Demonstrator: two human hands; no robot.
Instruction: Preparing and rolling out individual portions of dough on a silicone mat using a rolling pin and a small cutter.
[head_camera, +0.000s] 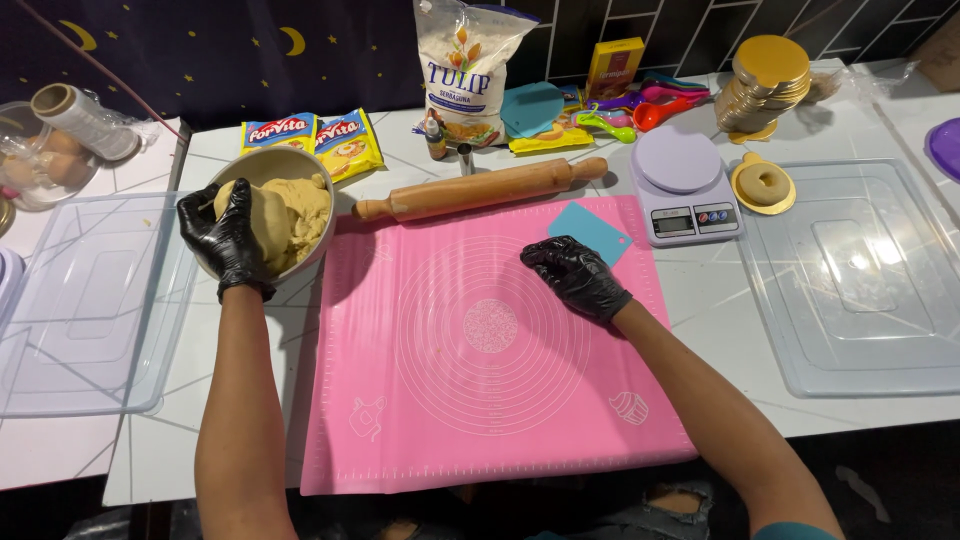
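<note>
The left hand (228, 240) in a black glove grabs the yellow dough (290, 215) inside the bowl (262, 165), near the table's back left. The right hand (577, 274) rests curled on the pink mat (480, 400), holding nothing

Glossy black gloves (228, 238), matt pink mat (480, 350), smooth wooden rolling pin (480, 189).

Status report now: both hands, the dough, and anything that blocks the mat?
Left hand in the bowl, gripping the dough. Right hand empty, flat on the pink mat. Rolling pin and blue scraper at the mat's far edge.
</note>
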